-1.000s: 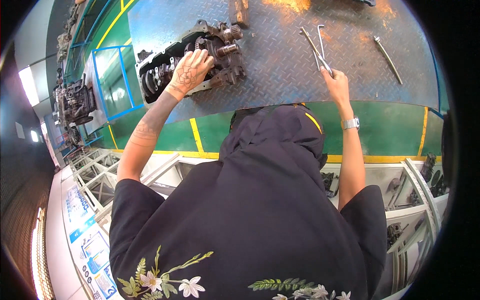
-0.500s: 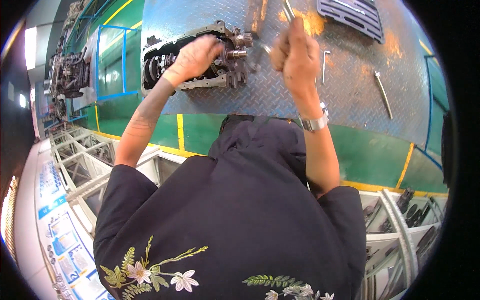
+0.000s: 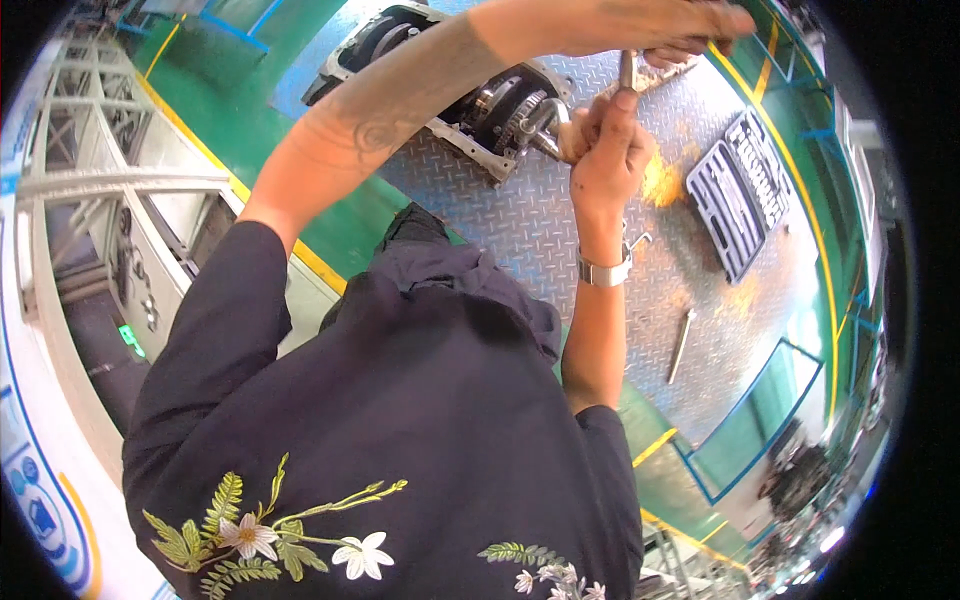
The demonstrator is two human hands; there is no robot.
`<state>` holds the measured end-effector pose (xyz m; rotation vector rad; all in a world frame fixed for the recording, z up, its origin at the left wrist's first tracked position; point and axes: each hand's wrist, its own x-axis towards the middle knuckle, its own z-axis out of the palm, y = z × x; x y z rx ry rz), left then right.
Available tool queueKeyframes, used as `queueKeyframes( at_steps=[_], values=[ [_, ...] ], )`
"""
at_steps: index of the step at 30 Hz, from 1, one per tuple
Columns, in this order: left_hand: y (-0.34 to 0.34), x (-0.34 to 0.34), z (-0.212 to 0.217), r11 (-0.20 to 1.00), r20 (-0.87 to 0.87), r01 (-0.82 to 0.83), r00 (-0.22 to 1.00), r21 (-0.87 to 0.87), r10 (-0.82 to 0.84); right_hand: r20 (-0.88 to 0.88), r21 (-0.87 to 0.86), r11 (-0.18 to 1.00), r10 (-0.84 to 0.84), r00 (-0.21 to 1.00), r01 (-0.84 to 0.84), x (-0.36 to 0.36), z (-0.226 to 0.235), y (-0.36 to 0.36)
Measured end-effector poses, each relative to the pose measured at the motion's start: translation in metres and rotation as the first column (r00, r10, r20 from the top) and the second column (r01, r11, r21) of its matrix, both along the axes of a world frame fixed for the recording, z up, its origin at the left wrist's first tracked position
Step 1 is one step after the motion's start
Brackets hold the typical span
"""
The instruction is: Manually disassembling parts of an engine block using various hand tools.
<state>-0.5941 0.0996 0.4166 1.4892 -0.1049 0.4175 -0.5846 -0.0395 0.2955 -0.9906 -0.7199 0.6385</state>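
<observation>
My left forearm reaches across over the engine block, hiding much of its open interior. At the far end of that arm, my left hand has its fingers stretched out to the right, above the top of a shiny metal bar. Whether the two touch, I cannot tell. My right hand is closed round this bar, which stands up out of the fist; the bar's lower part is hidden. Close beside the right fist is the block's right end, with a toothed wheel and a bright metal shaft.
A dark slotted tool tray lies at the right of the patterned metal tabletop. Nearer sits a wrench. A bent hex key shows beside my right wrist. White shelving stands on the left.
My left hand has left the engine block's interior and swung far right, past my right hand. The right hand still grips the bar, now close to the block's end. The whole view has turned.
</observation>
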Motion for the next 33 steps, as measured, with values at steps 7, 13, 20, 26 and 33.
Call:
queueKeyframes(
  at_steps=[7,13,20,26,33],
  values=[
    [0.019,0.035,0.043,0.986,0.021,0.132,0.991,-0.103,-0.131,0.013,0.023,0.993,0.119,0.993,-0.119,-0.002,0.003,-0.004],
    [-0.002,-0.028,0.034,0.989,-0.034,-0.091,0.995,0.119,0.096,0.144,0.005,1.0,-0.021,0.989,0.02,-0.044,-0.007,-0.003],
    [-0.005,0.026,0.023,0.962,0.122,0.272,0.956,-0.02,-0.267,-0.17,0.047,0.999,-0.008,0.985,0.016,-0.048,0.005,0.021],
    [0.01,0.04,0.001,0.972,0.063,0.236,0.97,-0.008,-0.235,-0.043,0.028,0.993,0.112,0.993,-0.111,-0.023,-0.021,0.013],
    [-0.035,-0.062,-0.005,0.861,0.257,-0.478,0.866,0.172,0.429,0.001,-0.1,0.921,0.378,0.926,-0.376,0.051,0.009,0.043]
  ],
)
